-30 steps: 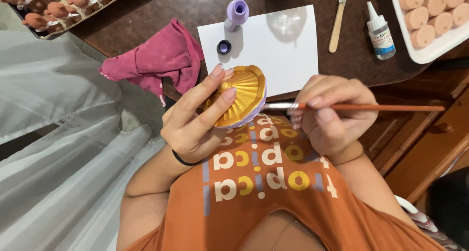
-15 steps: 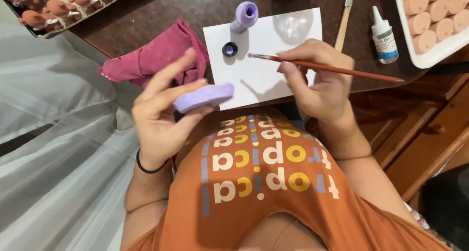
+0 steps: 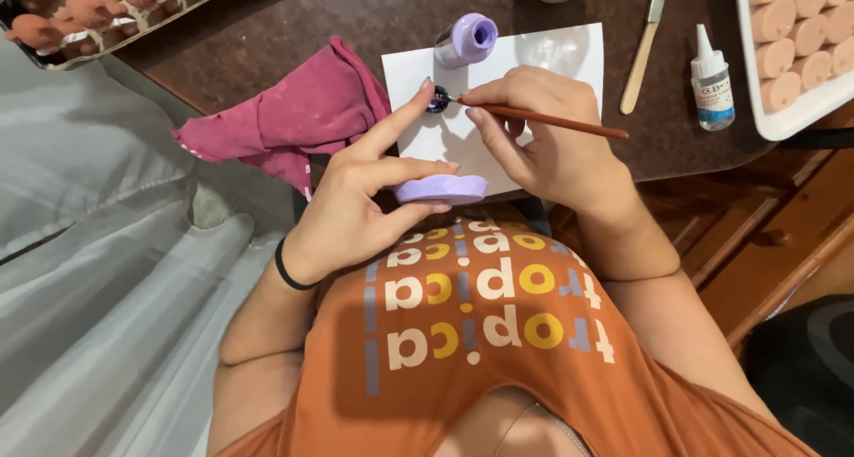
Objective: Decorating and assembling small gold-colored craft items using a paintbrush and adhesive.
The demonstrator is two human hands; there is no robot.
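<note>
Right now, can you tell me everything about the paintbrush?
The paintbrush is thin, with a long reddish-brown handle that looks wooden and a short metal collar near the tip. The right hand pinches it like a pencil. It lies nearly flat, handle pointing right, tip dipped at a small dark cap on the white paper.

Left hand (image 3: 360, 204) fingers pinched, forefinger extended; right hand (image 3: 543, 146) fingers curled in pen grip.

Likely a home craft table (image 3: 267, 30): trays of clay pieces (image 3: 805, 39), glue bottle (image 3: 713, 79), paint rag (image 3: 294, 119).
</note>
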